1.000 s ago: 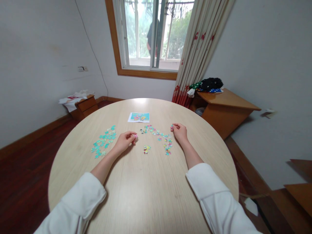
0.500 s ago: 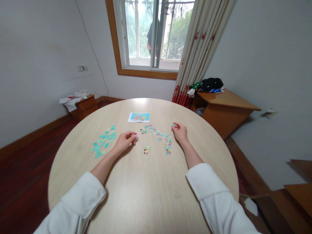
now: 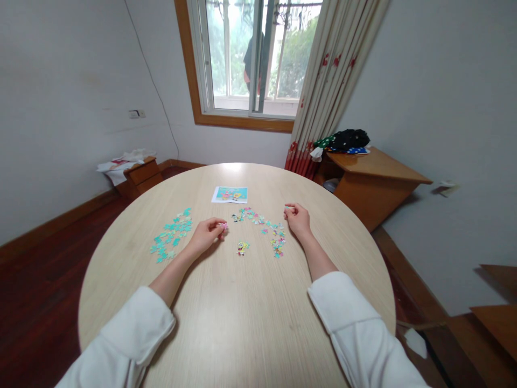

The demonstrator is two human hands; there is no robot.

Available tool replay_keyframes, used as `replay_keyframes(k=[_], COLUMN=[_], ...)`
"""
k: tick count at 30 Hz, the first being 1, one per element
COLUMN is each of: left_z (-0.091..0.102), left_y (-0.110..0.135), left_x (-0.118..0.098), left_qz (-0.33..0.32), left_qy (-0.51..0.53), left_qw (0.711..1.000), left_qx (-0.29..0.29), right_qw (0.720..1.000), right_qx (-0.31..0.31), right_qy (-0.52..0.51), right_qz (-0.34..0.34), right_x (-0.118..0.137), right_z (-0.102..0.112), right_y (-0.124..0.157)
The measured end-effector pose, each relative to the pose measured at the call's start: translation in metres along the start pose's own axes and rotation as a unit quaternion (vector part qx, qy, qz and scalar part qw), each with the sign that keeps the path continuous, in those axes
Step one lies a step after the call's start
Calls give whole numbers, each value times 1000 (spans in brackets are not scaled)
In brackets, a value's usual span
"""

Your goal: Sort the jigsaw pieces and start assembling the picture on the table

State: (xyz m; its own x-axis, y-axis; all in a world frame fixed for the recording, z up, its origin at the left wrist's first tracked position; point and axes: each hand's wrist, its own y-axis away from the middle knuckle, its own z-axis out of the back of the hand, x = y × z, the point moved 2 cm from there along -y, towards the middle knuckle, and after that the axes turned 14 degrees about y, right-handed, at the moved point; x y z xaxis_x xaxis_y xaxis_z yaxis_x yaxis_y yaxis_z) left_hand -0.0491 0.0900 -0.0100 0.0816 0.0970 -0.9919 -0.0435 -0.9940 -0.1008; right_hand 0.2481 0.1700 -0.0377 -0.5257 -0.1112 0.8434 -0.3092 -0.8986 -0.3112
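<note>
On the round table [image 3: 234, 318], the left hand [image 3: 205, 235] pinches a pink puzzle piece [image 3: 224, 227] left of centre, the right hand [image 3: 298, 219] a second piece [image 3: 288, 208] farther right, both probably light, stiff, best gripped by edges.

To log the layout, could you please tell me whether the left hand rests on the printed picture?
No, the printed picture lies on the table beyond the left hand, apart from it.

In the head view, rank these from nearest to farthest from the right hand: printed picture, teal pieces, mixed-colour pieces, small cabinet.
1. Mixed-colour pieces: just left of the right hand.
2. Printed picture: farther left, toward the far edge.
3. Teal pieces: past the left hand.
4. Small cabinet: off the table, far left.
</note>
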Motion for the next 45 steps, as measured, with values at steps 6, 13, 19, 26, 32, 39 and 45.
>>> replay_keyframes(k=[6,13,19,26,32,39,45], left_z=[0,-1,1,0,0,2,3], left_y=[0,0,-1,0,0,0,0], left_x=[-1,0,2,1,0,2,4], left_qz=[0,-3,3,-2,-5,-5,-4], left_qy=[1,5,6,2,2,-1,12], left_qw=[1000,1000,1000,1000,1000,1000,1000], left_qx=[-2,2,-2,-1,-1,-1,-4], right_qw=[1000,1000,1000,1000,999,999,999], right_qx=[-5,-10,-12,-11,1,8,7], right_qy=[13,10,12,-6,-25,-25,-19], right_qz=[-7,-13,-16,-27,-37,-31,-26], right_x=[2,3,1,0,1,3,1], right_z=[1,2,1,1,0,2,1], right_y=[1,1,1,1,2,3,2])
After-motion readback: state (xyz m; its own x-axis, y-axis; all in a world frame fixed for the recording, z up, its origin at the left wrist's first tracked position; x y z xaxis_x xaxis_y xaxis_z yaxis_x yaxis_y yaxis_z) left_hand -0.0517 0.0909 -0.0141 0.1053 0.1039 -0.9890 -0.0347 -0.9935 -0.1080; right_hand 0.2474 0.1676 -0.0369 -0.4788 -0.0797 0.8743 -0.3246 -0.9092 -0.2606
